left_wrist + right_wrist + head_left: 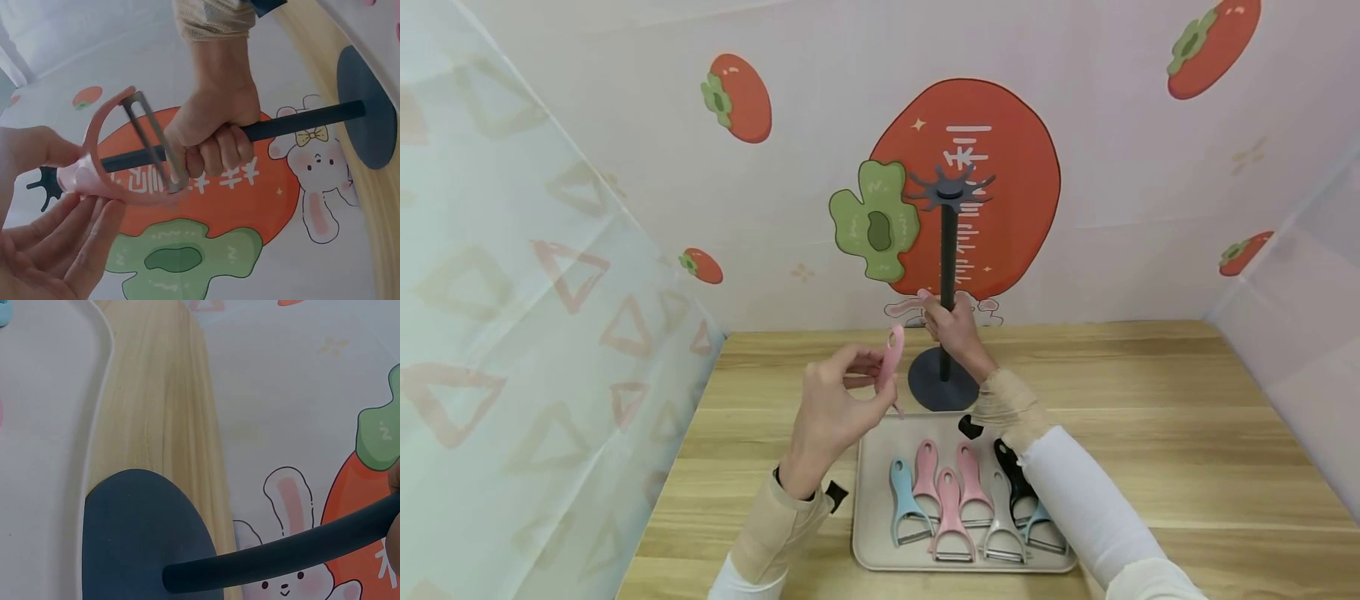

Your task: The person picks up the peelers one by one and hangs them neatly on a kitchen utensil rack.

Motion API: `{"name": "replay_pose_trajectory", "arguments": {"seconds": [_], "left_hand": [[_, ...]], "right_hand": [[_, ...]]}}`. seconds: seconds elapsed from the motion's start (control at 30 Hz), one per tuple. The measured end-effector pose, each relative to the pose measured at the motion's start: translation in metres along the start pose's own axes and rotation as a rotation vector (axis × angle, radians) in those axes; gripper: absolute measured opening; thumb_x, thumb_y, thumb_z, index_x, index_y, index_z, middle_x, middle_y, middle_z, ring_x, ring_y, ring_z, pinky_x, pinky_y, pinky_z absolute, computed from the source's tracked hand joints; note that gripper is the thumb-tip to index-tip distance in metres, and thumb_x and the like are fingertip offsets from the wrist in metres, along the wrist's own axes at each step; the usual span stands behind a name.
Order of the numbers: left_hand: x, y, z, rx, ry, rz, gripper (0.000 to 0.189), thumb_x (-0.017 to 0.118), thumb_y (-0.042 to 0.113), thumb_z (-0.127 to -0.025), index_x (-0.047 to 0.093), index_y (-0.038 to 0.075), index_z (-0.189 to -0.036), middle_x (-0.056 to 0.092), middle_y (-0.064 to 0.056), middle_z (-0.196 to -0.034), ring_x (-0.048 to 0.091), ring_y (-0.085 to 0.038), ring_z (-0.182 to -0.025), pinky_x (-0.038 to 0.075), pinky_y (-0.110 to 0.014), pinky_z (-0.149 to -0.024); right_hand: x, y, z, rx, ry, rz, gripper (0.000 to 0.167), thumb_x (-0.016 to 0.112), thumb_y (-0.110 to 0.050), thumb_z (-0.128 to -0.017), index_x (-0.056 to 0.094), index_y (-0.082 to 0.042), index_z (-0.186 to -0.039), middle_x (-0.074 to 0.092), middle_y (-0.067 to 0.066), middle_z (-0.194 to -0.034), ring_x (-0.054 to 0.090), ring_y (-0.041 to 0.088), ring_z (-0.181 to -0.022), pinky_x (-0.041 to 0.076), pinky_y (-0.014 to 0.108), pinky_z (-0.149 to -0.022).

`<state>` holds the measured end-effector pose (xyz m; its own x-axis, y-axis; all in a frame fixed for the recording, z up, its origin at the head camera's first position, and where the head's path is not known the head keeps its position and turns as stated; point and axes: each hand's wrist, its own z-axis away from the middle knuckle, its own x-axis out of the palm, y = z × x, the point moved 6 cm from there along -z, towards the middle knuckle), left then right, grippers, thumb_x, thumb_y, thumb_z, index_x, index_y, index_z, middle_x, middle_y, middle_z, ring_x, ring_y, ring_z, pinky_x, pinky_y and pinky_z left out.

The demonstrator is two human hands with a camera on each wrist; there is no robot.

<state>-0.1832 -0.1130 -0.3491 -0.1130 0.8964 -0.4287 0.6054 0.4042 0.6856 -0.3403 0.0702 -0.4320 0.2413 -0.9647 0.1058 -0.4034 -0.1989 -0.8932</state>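
Note:
My left hand pinches a pink peeler between thumb and fingers, its handle pointing up in the head view. In the left wrist view the peeler's curved fork and metal blade show in front of the pole. A dark stand rises behind the tray, with a ring of prongs on top and a round base. Around the middle of its pole my right hand is wrapped. Only the edge of that hand shows in the right wrist view. The prongs carry nothing.
A pale tray sits in front of the stand, holding several peelers in pink, blue, grey and black. Beneath lies a wooden table. A printed backdrop stands behind, and a side sheet borders the left.

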Motion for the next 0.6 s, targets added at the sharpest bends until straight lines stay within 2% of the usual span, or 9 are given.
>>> {"name": "replay_pose_trajectory", "arguments": {"seconds": [0.13, 0.27, 0.47, 0.6], "left_hand": [[-0.004, 0.005, -0.01, 0.085, 0.102, 0.052, 0.029, 0.083, -0.001, -0.085, 0.079, 0.006, -0.113, 0.082, -0.009, -0.099, 0.081, -0.021, -0.085, 0.065, -0.033, -0.075], [-0.004, 0.012, -0.02, 0.157, 0.172, 0.07, 0.029, 0.084, 0.0, -0.085, 0.078, 0.004, -0.113, 0.082, -0.01, -0.102, 0.081, -0.023, -0.085, 0.065, -0.034, -0.077], [-0.001, 0.026, -0.038, 0.241, 0.224, 0.072, 0.03, 0.085, 0.005, -0.087, 0.076, 0.003, -0.116, 0.081, -0.011, -0.104, 0.08, -0.022, -0.083, 0.065, -0.034, -0.078], [-0.003, 0.032, -0.049, 0.266, 0.253, 0.041, 0.028, 0.084, 0.007, -0.087, 0.076, 0.001, -0.113, 0.08, -0.011, -0.101, 0.079, -0.021, -0.081, 0.064, -0.034, -0.079]], "right_hand": [[0.0, 0.001, 0.001, 0.007, 0.005, -0.003, 0.068, 0.059, -0.028, -0.111, 0.039, 0.0, -0.052, 0.031, -0.005, -0.044, 0.026, 0.016, -0.035, 0.021, 0.028, -0.04], [0.001, 0.001, 0.003, -0.003, 0.003, -0.008, 0.068, 0.059, -0.027, -0.111, 0.038, 0.004, -0.054, 0.032, -0.004, -0.044, 0.026, 0.016, -0.034, 0.021, 0.028, -0.04], [0.0, -0.001, 0.002, -0.022, 0.022, -0.006, 0.066, 0.06, -0.026, -0.11, 0.039, 0.005, -0.055, 0.032, -0.004, -0.044, 0.026, 0.016, -0.034, 0.021, 0.028, -0.04], [0.0, -0.001, 0.001, -0.009, 0.019, 0.01, 0.065, 0.059, -0.025, -0.111, 0.04, 0.005, -0.056, 0.033, -0.004, -0.045, 0.027, 0.015, -0.035, 0.022, 0.027, -0.04]]}}
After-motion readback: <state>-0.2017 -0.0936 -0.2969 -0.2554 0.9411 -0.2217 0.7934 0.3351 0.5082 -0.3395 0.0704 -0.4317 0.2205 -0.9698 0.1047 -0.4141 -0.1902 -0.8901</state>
